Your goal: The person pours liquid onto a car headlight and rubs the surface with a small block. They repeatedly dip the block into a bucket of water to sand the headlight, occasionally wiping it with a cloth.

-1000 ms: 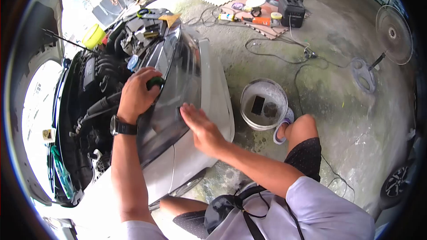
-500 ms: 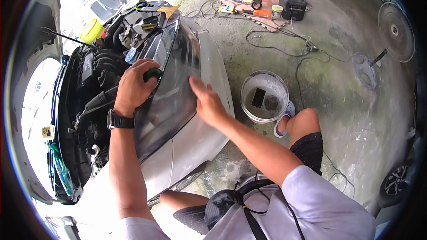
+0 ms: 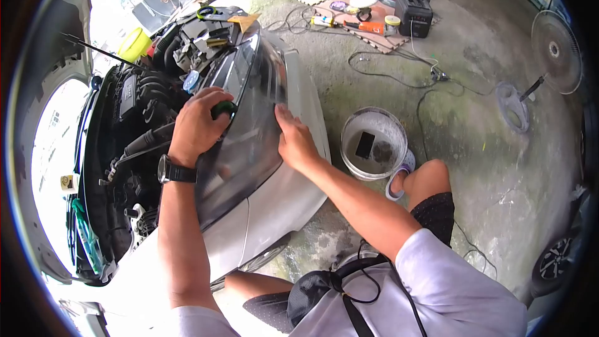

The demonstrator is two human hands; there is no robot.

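A large smoky headlight lens (image 3: 249,140) lies in front of me on a white car. My left hand (image 3: 198,122), wearing a black wristwatch (image 3: 177,170), is closed around a dark green rounded thing (image 3: 223,110) at the lens's engine-side edge. It looks like a roll of tape, mostly covered by the fingers. At the opposite edge, beside the white bumper (image 3: 307,106), my right hand (image 3: 296,140) touches the lens with its thumb up and fingers curled. Whatever those fingers may pinch is hidden.
The engine bay (image 3: 140,103) is uncovered on the left under the raised hood (image 3: 47,125). A white bucket (image 3: 373,170) with a phone (image 3: 365,145) in it stands by my foot. Farther off are an orange power tool (image 3: 372,28), a black power box (image 3: 413,15), cables and a fan (image 3: 554,50).
The view has shifted slightly, so the scene sits a little lower. Both hands keep to the lens edges, the right thumb now resting closer along its border.
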